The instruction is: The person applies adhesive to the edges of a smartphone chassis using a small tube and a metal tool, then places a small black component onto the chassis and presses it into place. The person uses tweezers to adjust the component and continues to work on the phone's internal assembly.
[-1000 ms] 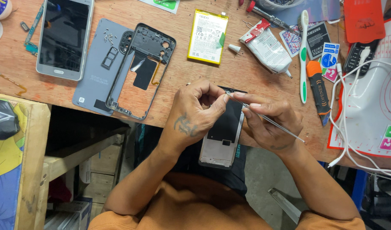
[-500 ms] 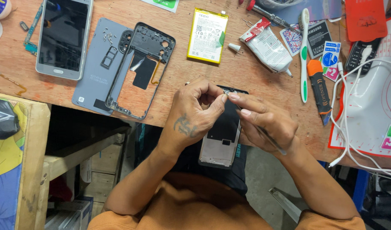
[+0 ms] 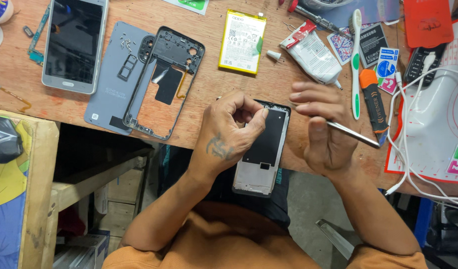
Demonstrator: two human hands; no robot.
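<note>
Your opened phone (image 3: 264, 149) overhangs the table's (image 3: 199, 99) near edge, between your 2 hands. Left of it, the frame (image 3: 164, 82) lies on the back cover (image 3: 109, 94). Behind it lies the battery (image 3: 242, 41); the toothbrush (image 3: 356, 65) sits right.

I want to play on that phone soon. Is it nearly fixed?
Not nearly. Already off: the grey back cover, the black frame and the yellow battery, all lying apart on the table. In hand: the left hand steadies the opened phone, and the right hand holds metal tweezers. Left: every part lying out is not yet back on.
</note>
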